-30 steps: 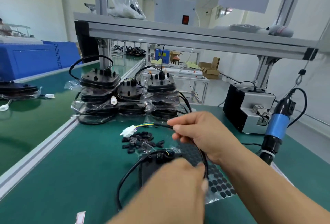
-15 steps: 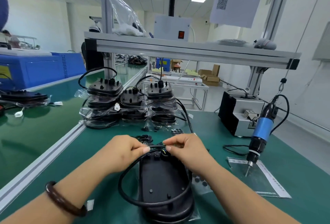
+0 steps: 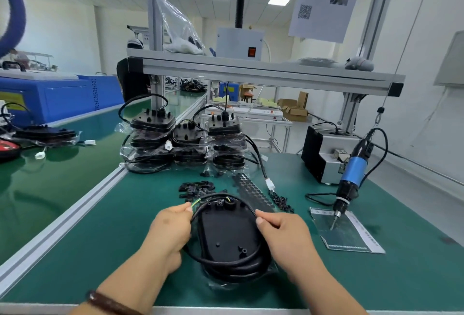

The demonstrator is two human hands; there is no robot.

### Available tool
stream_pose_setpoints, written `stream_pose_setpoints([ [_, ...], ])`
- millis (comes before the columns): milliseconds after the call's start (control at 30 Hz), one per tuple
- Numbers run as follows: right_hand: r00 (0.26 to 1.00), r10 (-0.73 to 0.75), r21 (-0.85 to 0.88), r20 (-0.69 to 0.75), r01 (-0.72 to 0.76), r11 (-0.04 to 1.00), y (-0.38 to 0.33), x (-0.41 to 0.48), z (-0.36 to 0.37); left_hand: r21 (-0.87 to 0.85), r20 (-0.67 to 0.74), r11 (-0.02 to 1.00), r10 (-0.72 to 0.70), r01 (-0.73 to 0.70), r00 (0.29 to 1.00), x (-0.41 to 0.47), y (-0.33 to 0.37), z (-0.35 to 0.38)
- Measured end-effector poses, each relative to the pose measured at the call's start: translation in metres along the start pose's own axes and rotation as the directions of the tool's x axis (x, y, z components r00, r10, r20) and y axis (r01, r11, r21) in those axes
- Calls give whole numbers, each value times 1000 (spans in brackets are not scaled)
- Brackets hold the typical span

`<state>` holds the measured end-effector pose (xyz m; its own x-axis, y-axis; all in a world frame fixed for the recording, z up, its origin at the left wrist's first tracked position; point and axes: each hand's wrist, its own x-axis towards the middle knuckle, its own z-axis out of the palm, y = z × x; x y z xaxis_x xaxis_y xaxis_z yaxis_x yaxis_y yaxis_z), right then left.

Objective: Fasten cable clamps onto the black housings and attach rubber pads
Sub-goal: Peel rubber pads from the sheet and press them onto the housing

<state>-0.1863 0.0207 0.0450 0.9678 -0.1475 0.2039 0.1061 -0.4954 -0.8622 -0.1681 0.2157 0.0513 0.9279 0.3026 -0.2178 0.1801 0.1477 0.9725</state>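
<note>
A black housing (image 3: 227,229) lies flat on the green mat in front of me, on clear plastic wrap. Its black cable (image 3: 221,260) loops around it. My left hand (image 3: 170,232) pinches the cable on the housing's left side, near the yellow-green wires. My right hand (image 3: 281,234) pinches the cable on the right side. Loose black cable clamps (image 3: 195,188) lie just beyond the housing. A sheet of round rubber pads (image 3: 252,193) lies to the right of them.
Stacks of wrapped black housings (image 3: 185,144) stand at the back of the mat. A blue electric screwdriver (image 3: 351,179) hangs at the right, tip on a plastic packet (image 3: 351,237). A grey screw feeder box (image 3: 324,154) sits behind it. An aluminium rail (image 3: 62,224) borders the left.
My hands have moved apart along the cable, from the housing's far end to its left and right sides. A second ago the right hand held the cable up with its white connector.
</note>
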Motion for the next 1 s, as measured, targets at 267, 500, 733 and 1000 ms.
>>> stream_pose_setpoints([
  [267, 981, 175, 341, -85, -137, 930, 5, -6, 22, -231, 124, 970, -54, 81, 991, -33, -1, 9],
  [500, 990, 111, 484, -87, -55, 873, -26, 2, 35, -345, 47, 937, 80, -59, 996, -33, 17, -3],
  [733, 999, -32, 478, 22, 18, 878, -72, 16, 64, -451, 26, 879, 188, -156, 982, -29, 40, -43],
  [1000, 999, 26, 343, 35, -37, 939, -56, 9, 80, -410, 109, 911, 93, -41, 990, -11, 16, -60],
])
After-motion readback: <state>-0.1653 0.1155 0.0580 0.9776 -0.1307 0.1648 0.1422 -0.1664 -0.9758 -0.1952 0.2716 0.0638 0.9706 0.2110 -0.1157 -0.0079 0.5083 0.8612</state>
